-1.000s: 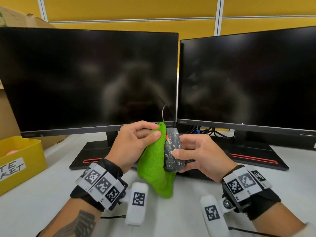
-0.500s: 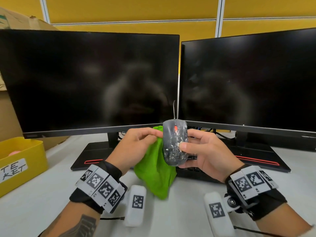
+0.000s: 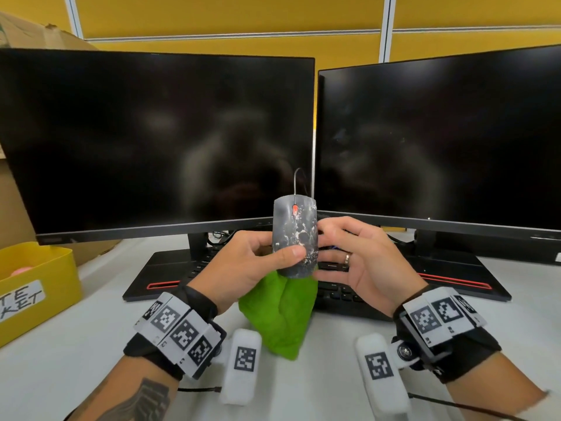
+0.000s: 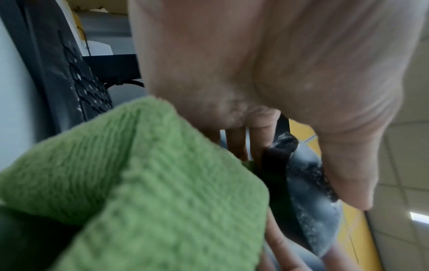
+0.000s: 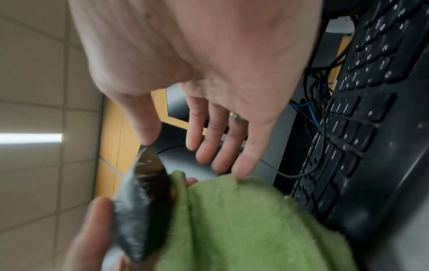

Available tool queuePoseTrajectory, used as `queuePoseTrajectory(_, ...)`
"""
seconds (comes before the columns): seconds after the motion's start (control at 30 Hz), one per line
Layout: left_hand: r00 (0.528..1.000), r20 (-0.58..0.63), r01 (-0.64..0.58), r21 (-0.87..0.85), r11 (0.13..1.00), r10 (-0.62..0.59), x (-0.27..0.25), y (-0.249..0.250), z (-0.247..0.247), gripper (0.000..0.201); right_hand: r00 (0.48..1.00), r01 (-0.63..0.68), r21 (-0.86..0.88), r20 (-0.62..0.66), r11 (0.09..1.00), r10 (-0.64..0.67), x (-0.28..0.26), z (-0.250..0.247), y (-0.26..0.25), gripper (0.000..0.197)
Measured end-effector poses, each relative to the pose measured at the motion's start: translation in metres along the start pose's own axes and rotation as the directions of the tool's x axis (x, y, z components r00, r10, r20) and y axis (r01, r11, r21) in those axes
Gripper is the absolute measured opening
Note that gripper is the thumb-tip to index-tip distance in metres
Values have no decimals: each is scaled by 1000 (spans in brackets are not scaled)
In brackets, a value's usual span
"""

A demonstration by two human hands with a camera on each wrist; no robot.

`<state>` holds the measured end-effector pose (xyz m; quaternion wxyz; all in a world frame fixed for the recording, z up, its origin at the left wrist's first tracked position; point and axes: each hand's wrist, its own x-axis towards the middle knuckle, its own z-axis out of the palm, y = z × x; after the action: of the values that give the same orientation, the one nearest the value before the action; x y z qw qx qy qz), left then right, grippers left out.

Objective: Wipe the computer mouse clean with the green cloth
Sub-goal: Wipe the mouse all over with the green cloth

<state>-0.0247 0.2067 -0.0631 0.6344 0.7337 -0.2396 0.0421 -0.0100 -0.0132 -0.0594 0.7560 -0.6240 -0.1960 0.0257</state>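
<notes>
A dark grey computer mouse (image 3: 294,235), speckled with white grime and with a red wheel, stands upright above the desk, its top facing me. My left hand (image 3: 261,256) grips it, the thumb across its lower front and the fingers behind. The green cloth (image 3: 282,314) hangs below and behind the mouse from the same hand. My right hand (image 3: 349,250) is beside the mouse on the right. In the right wrist view its fingers (image 5: 209,143) are straight, the thumb tip touches the mouse (image 5: 141,207) and the little finger touches the cloth (image 5: 243,220).
Two dark monitors (image 3: 158,141) stand side by side at the back, with a black keyboard (image 3: 340,293) under them just behind my hands. The mouse cable (image 3: 299,180) rises from its top. A yellow bin (image 3: 36,287) sits at the left edge.
The mouse has risen and turned its top toward me. The left hand's thumb now holds it and the right hand has let go. The cloth has dropped below the mouse.
</notes>
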Motion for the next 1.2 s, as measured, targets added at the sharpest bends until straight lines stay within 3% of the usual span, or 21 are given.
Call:
queuePoseTrajectory(0.1, 999, 30, 21, -81, 996, -19, -1, -1, -2, 29, 990, 9, -180, -137, 984, -34, 5, -5, 1, 21)
queuePoseTrajectory(0.27, 998, 69, 10, -160, 987, 1, 0, -1, -4, 43, 984, -65, -303, 138, 951, 112, 2, -4, 9, 37)
queuePoseTrajectory(0.37, 1000, 19, -6, -135, 991, 9, 1, -1, -10, 45, 993, -64, -346, 67, 936, 93, 5, -3, 10, 21)
queuePoseTrajectory(0.5, 997, -72, -12, -91, 996, 6, 3, 0, -18, 46, 991, -93, -206, -117, 974, 69, 7, -12, 2, 43)
queuePoseTrajectory(0.63, 996, -66, 57, -121, 991, -65, 3, -1, -14, 48, 966, -63, 63, -247, 996, 77, 8, -16, -4, 21)
queuePoseTrajectory(0.7, 996, -35, 80, -130, 988, -85, 3, -2, -11, 50, 965, -30, 190, -249, 981, 78, 10, -18, -6, 14)
queuePoseTrajectory(0.77, 996, -15, 83, -146, 986, -86, 2, -1, -10, 49, 970, 16, 244, -239, 970, 44, 8, -21, -8, 25)
queuePoseTrajectory(0.97, 998, 35, 61, -156, 986, -56, -1, 0, -8, 40, 995, 86, 297, -72, 951, -68, 2, -15, -12, 16)
queuePoseTrajectory(1.1, 997, 39, 63, -119, 991, -59, -3, 4, -5, 46, 964, 248, 58, -118, 967, -240, 4, -16, -11, 15)
queuePoseTrajectory(1.2, 995, 86, 62, -104, 993, -53, -6, 9, -3, 54, 895, 374, -322, -120, 869, -430, 3, -14, -12, 11)
